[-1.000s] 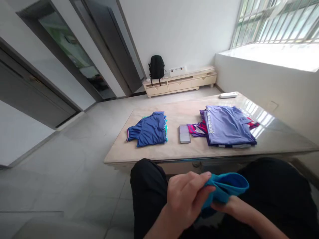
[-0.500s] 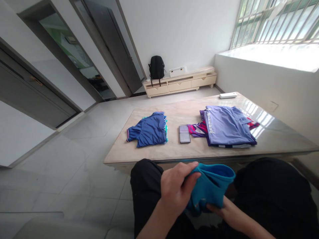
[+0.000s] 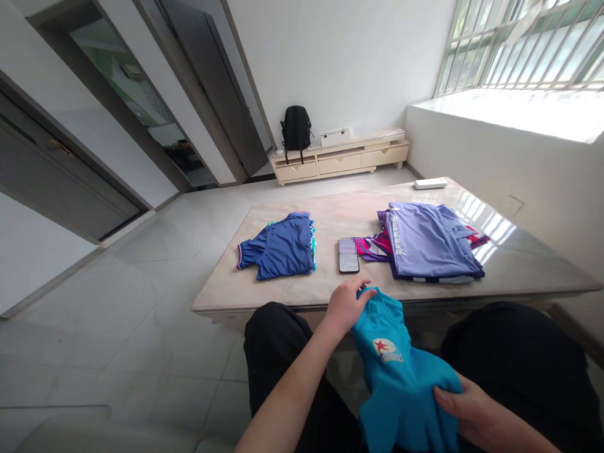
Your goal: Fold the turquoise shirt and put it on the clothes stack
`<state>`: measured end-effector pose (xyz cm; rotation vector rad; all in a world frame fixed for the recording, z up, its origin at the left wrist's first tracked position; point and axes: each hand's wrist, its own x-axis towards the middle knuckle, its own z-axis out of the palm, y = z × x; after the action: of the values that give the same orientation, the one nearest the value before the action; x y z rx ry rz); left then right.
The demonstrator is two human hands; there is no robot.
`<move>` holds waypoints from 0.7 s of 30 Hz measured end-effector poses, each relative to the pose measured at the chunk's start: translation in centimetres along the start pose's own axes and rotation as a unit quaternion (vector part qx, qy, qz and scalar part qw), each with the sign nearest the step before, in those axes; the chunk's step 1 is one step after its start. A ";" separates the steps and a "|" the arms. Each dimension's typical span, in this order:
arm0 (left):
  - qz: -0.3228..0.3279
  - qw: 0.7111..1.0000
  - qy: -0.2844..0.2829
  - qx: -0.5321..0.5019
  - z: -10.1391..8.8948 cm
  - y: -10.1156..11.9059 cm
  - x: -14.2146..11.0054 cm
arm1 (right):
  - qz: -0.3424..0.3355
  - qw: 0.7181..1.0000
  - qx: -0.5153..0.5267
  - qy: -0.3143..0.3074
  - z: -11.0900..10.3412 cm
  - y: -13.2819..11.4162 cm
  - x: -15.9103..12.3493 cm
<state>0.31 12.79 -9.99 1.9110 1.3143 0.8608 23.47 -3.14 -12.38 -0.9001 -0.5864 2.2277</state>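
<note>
The left hand (image 3: pixel 346 306) pinches the top edge of the teal shirt (image 3: pixel 401 384) and the right hand (image 3: pixel 465 409) grips its lower part — stretched out over the lap, it likely needs laying flat on the table (image 3: pixel 302 289) for folding.

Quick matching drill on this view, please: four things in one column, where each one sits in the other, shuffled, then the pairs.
1. teal garment
2. phone
3. backpack
4. white remote

a. far table corner
b. on the low cabinet
c. held in left hand and right hand
d. on the table between the two clothes piles

Pairs: 1-c, 2-d, 3-b, 4-a
</note>
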 end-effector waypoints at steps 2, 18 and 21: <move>-0.007 1.000 -0.006 0.003 0.4 -0.3 -1.4 | 0.002 0.999 0.033 0.038 -0.1 -0.5 0.0; -0.173 0.885 -0.116 -0.416 1.0 1.9 -12.7 | 0.002 0.995 0.085 0.059 -0.4 -3.2 1.4; -0.185 0.834 -0.116 -0.506 1.7 2.5 -12.4 | -0.005 0.996 0.059 0.063 -0.2 -3.5 1.5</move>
<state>-0.44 0.09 -10.79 0.8440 0.7599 0.8322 24.17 0.38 -11.05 -0.9663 -0.3966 2.1534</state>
